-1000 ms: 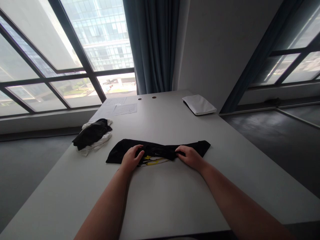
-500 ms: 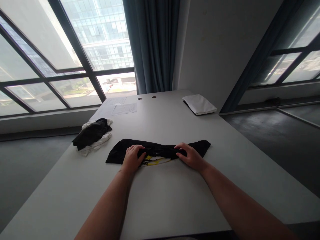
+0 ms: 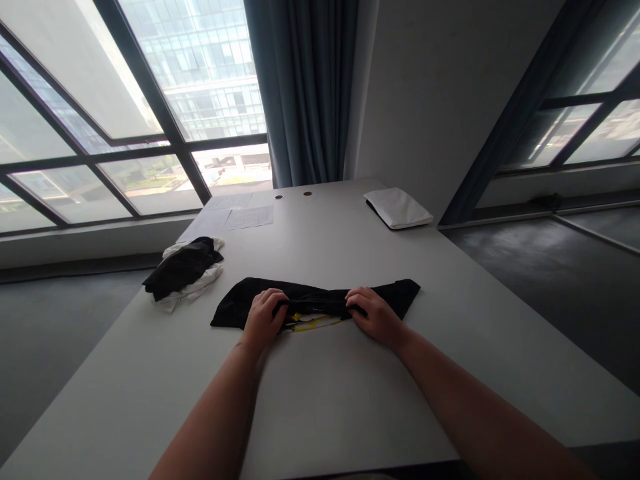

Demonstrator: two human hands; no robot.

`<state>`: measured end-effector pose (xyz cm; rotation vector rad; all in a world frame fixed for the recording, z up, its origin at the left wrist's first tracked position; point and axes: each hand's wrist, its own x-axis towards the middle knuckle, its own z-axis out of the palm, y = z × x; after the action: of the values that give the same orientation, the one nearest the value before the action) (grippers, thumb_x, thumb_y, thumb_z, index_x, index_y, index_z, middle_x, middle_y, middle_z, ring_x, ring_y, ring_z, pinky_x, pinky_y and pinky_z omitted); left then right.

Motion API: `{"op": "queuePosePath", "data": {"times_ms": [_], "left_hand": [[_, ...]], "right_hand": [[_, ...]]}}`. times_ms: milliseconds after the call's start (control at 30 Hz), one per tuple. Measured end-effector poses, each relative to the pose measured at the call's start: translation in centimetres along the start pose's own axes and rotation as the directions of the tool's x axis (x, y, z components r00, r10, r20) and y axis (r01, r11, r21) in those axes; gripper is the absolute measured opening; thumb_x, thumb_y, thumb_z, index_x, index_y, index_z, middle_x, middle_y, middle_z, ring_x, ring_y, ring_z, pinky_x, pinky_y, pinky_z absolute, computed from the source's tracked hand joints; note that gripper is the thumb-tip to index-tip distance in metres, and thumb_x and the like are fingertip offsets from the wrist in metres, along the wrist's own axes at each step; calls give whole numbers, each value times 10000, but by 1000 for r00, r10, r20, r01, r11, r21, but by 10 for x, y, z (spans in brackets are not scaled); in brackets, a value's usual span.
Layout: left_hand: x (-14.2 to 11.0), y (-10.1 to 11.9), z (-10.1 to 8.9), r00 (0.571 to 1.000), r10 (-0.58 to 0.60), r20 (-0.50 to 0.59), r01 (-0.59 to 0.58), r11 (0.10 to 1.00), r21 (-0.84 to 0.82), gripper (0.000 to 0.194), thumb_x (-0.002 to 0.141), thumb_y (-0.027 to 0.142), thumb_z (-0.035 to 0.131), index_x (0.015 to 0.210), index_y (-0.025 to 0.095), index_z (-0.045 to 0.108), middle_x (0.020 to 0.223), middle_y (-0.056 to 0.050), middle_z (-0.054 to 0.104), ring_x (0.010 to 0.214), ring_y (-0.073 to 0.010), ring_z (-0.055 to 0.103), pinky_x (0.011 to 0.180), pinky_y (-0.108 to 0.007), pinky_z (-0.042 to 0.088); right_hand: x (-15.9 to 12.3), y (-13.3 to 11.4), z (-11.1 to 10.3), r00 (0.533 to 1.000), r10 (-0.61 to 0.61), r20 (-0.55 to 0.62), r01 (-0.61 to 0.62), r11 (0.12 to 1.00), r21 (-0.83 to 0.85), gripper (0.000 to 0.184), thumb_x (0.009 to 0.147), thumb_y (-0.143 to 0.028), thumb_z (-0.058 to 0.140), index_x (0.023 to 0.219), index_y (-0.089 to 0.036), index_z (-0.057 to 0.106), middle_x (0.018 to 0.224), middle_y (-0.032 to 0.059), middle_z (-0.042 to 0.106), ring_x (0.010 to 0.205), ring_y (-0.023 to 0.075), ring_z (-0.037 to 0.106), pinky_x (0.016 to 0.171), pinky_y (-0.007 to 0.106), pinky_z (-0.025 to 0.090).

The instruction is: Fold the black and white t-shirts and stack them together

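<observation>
A black garment (image 3: pixel 316 301) with a yellow and white print (image 3: pixel 311 323) lies flat on the white table (image 3: pixel 320 400), its upper layer folded over the print. My left hand (image 3: pixel 265 319) pinches the folded edge at the garment's left middle. My right hand (image 3: pixel 376 316) grips the same edge further right, with its fingers curled over the fold. Only a narrow strip of the print shows between my hands. The rest of it is hidden under the black fabric.
To the left stands a rumpled pile of black and white clothes (image 3: pixel 183 270). Papers (image 3: pixel 248 217) lie at the far end of the table, near several small holes. A folded white cloth (image 3: pixel 399 208) sits far right. Windows and a curtain stand beyond.
My right hand has moved slightly left, toward my left hand, and the black fold has drawn a little tighter over the print. My left hand has barely moved.
</observation>
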<state>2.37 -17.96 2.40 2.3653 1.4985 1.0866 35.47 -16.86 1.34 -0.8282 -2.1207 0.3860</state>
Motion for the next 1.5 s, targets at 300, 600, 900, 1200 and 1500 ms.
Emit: {"op": "queuePosePath", "data": {"times_ms": [300,600,900,1200,1500], "left_hand": [[-5,29,-8,996,-29,-85,28,1000,-7,199,995,346,475,988,243,645,975,-55,731,930,-213,671,906,-375,507],[-6,38,-9,972,-205,-113,195,977,-89,204,989,398,519,994,241,649,857,-26,709,811,-191,675,779,-310,524],[-1,10,8,995,-101,-17,101,995,-17,207,993,238,419,974,254,624,1151,-61,641,1048,-193,633,957,-340,514],[-3,4,3,937,-45,345,48,999,1,751,826,459,782,1481,310,445,1439,-76,604,1351,-297,552,1186,-505,407],[-4,5,17,920,-297,255,198,915,350,924,822,509,767,1603,280,328,1501,-123,564,1408,-317,507,1213,-484,366]], "right_hand": [[-4,-14,-5,984,18,-179,-21,1000,-13,128,948,-196,540,1032,-255,616,1041,82,664,982,248,634,905,411,534],[-1,-22,0,998,-46,-50,45,999,-24,217,970,-159,527,1130,-248,643,1122,94,643,1047,245,616,940,418,529],[-3,3,6,952,41,304,-47,999,10,286,895,-204,713,1180,-233,701,1256,102,622,1181,262,589,1061,435,499],[-8,15,3,919,168,357,-164,986,-42,816,866,-250,758,1598,-285,399,1524,103,493,1422,284,459,1230,499,359],[-10,30,12,960,145,241,-115,984,-134,404,883,-254,732,1284,-236,687,1401,117,579,1305,304,538,1164,523,419]]}}
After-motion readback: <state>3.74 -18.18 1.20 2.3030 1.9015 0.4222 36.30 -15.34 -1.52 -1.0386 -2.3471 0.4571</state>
